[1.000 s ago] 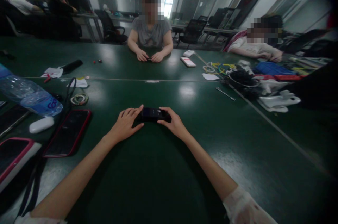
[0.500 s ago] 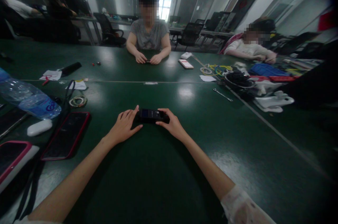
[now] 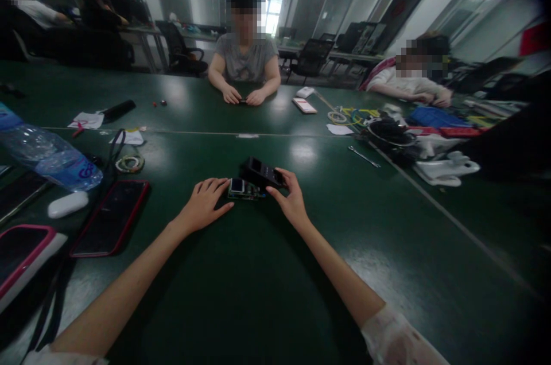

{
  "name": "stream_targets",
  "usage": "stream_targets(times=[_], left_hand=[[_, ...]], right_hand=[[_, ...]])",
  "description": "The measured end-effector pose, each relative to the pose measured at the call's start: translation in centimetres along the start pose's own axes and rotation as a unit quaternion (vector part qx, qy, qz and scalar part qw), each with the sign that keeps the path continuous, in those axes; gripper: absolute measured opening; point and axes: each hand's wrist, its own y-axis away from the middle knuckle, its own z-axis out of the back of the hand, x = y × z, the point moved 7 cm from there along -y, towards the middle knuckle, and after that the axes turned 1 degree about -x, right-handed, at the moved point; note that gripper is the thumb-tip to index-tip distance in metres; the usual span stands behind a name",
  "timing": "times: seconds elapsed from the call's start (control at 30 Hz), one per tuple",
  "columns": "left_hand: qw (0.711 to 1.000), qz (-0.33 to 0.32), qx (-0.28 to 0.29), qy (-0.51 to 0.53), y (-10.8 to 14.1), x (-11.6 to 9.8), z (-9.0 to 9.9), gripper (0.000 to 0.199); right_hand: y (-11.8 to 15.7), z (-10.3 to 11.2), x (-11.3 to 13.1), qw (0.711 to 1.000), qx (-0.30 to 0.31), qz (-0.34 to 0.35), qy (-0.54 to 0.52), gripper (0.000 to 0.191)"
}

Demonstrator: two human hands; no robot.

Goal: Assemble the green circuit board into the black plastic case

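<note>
So, a plastic bottle (image 3: 54, 154) and red-rimmed phone (image 3: 111, 218) are crowding the left; right fingers (image 3: 290, 175) are pinching a boxy black casing (image 3: 263, 171), left fingers (image 3: 214, 186) resting spread beside the circuit board (image 3: 243, 193) on the glossy tabletop (image 3: 245, 273).

right hand (image 3: 293, 200) holds cover (image 3: 263, 171) near circuit board (image 3: 247, 193)

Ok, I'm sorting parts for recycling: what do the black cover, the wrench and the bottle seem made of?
Black cover: probably plastic, dark and fairly matte. 
Wrench: likely metal, from its bright silvery shine. 
Bottle: probably clear plastic, glossy, with see-through walls.
</note>
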Motion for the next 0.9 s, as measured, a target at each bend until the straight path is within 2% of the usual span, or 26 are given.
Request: stream_targets(times=[0.1, 0.2, 0.43, 0.57, 0.7, 0.9], left_hand=[[1.0, 0.001, 0.003, 0.005, 0.0, 0.0, 0.0, 0.059], [1.0, 0.001, 0.005, 0.008, 0.0, 0.1, 0.1, 0.059], [1.0, 0.004, 0.01, 0.012, 0.0, 0.3, 0.0, 0.06], [1.0, 0.004, 0.009, 0.016, 0.0, 0.3, 0.1, 0.06], [1.0, 0.004, 0.01, 0.016, 0.0, 0.2, 0.2, 0.06], [1.0, 0.004, 0.007, 0.011, 0.0, 0.2, 0.2, 0.059]], right_hand=[[0.0, 1.2, -1.0, 0.996, -0.082, -0.014, 0.025, 0.05], [0.0, 1.6, -2.0, 0.992, -0.111, -0.029, 0.06, 0.048], [0.0, 1.8, -3.7, 0.982, -0.11, -0.055, 0.146, 0.046], [0.1, 1.6, -3.3, 0.978, -0.099, -0.048, 0.175, 0.052], [0.2, 1.8, -2.6, 0.974, -0.114, -0.046, 0.191, 0.063], [0.2, 1.7, -2.9, 0.975, -0.107, -0.04, 0.192, 0.06]])
